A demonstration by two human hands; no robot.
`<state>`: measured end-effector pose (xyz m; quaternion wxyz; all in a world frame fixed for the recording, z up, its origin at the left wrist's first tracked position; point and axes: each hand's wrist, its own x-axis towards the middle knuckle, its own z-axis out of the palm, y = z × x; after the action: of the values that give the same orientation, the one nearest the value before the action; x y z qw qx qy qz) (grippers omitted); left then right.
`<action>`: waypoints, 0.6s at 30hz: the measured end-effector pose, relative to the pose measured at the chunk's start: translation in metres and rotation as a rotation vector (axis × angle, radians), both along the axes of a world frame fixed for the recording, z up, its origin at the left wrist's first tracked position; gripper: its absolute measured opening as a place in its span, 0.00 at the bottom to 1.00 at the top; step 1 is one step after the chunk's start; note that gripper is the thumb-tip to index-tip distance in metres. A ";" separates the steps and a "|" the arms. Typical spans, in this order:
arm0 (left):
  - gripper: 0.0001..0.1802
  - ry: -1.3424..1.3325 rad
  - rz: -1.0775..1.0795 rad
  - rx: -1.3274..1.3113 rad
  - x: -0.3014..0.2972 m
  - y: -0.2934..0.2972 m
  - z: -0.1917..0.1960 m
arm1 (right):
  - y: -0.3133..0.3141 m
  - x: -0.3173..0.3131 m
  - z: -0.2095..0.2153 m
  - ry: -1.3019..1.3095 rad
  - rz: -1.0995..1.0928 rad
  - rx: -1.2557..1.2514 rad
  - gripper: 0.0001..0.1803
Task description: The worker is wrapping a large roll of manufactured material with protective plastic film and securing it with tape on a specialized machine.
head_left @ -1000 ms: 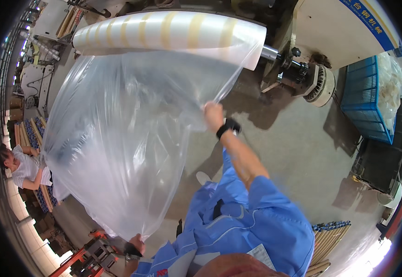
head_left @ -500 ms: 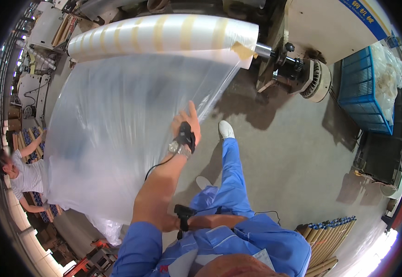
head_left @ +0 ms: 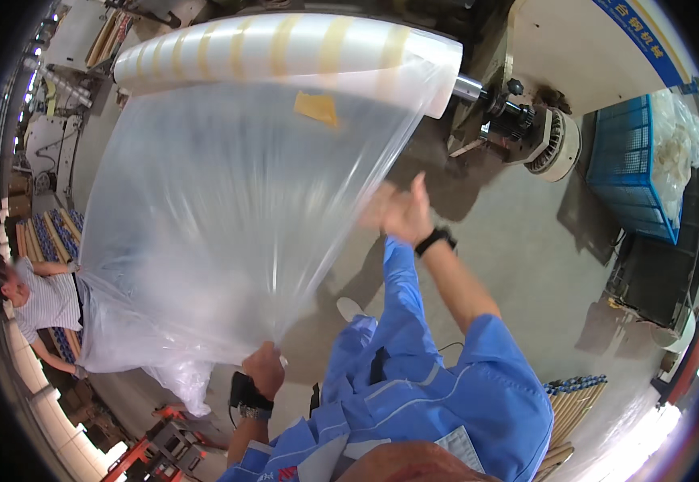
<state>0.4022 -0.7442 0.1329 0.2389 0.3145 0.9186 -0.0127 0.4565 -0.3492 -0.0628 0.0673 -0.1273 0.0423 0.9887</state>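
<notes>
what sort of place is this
Probably a factory workshop: a large roll of plastic film sits on a metal shaft beside a cream machine panel, and a blue crate holds crumpled plastic.

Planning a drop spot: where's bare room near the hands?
Widest: grey floor right of the right hand, between blue crate and brown tubes.
Narrower: strip between film and blue trousers, a white shoe in it.
Crowded: left side, film stretched between roll, left hand and co-worker.
</notes>
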 end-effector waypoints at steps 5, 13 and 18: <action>0.04 -0.010 0.167 -0.039 0.042 -0.051 -0.012 | 0.073 -0.079 0.021 -0.351 -0.151 0.435 0.32; 0.06 -0.331 0.468 -0.288 0.086 -0.224 -0.094 | -0.054 -0.063 -0.037 -1.038 -0.048 0.890 0.12; 0.19 -0.518 0.365 -0.538 0.083 -0.223 -0.085 | -0.100 -0.016 -0.096 -0.879 0.437 2.548 0.09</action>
<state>0.4850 -0.9669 0.0474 0.5341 0.0657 0.8327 -0.1301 0.4404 -0.4491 -0.1589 -0.0117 -0.2827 -0.9357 0.2109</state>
